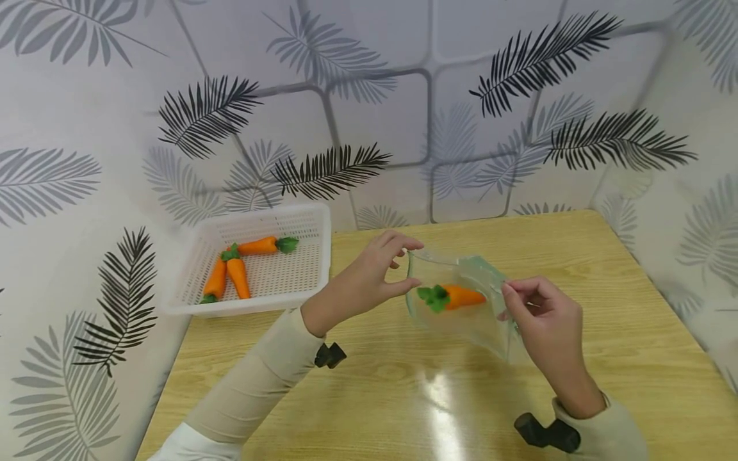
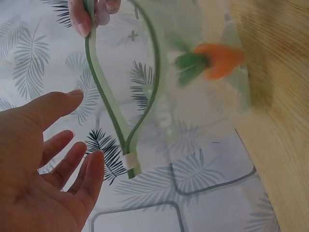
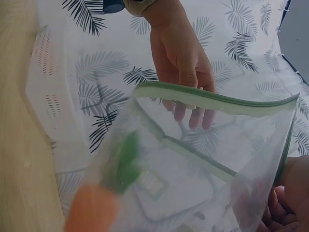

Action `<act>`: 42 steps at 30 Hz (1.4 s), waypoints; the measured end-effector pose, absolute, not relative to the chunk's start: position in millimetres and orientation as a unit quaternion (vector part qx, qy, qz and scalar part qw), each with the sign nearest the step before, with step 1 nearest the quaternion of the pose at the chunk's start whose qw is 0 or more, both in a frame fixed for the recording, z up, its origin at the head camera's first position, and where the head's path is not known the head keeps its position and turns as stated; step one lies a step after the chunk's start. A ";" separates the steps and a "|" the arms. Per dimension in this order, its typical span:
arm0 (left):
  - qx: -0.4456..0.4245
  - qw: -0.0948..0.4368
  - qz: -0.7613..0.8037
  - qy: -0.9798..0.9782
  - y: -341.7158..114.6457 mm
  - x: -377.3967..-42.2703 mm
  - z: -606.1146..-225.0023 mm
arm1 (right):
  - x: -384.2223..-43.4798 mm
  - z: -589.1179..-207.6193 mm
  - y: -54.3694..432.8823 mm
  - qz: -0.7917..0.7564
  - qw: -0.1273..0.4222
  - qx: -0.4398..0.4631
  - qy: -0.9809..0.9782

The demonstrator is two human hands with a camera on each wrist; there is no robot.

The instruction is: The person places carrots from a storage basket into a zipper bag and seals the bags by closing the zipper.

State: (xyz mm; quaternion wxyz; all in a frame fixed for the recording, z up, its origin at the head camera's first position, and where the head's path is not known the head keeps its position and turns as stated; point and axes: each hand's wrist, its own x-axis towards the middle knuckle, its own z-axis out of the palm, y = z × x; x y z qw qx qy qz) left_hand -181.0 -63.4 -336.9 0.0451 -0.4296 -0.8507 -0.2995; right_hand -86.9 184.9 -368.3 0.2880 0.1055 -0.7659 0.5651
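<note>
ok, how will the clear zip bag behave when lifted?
Likely floppy: the bag is see-through film, with its mouth bowed open. Probably light, holding just one carrot. That carrot may slide, as nothing visibly pins it.

The zip bag's [image 1: 461,330] mouth gapes left, room enough between its spread edges for fingers; the left hand [image 1: 369,275] stands at that approach, the right hand [image 1: 542,317] blocks the bag's right side. The basket's rim [image 1: 326,256] obstructs far left, the leaf-print backdrop [image 1: 375,109] the far edge. A hand could pass over the desk [image 1: 611,282] to the far right.
</note>
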 end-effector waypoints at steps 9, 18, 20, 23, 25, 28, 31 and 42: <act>-0.423 0.046 -0.317 -0.848 -70.8 -181.2 -340.2 | -86.5 -364.9 181.1 0.558 0.290 0.101 -0.771; -0.393 0.051 -0.313 -0.863 -85.3 -186.4 -349.5 | -87.5 -368.6 181.0 0.568 0.288 0.097 -0.765; -0.374 0.047 -0.312 -0.872 -91.8 -188.4 -352.0 | -88.9 -372.5 183.1 0.571 0.291 0.098 -0.762; -0.344 0.047 -0.314 -0.884 -103.6 -193.6 -357.1 | -93.0 -380.7 188.0 0.568 0.304 0.098 -0.758; -0.323 0.055 -0.311 -0.892 -113.2 -199.3 -362.1 | -95.6 -385.5 191.5 0.568 0.313 0.095 -0.755; -0.289 0.066 -0.300 -0.907 -130.5 -210.8 -371.7 | -98.3 -389.9 194.8 0.567 0.328 0.096 -0.749; -0.250 0.072 -0.282 -0.924 -152.0 -225.1 -383.3 | -98.7 -390.2 195.0 0.575 0.336 0.102 -0.739; -0.095 0.061 -0.264 -0.958 -248.2 -259.7 -409.4 | -94.0 -376.8 187.5 0.592 0.366 0.135 -0.705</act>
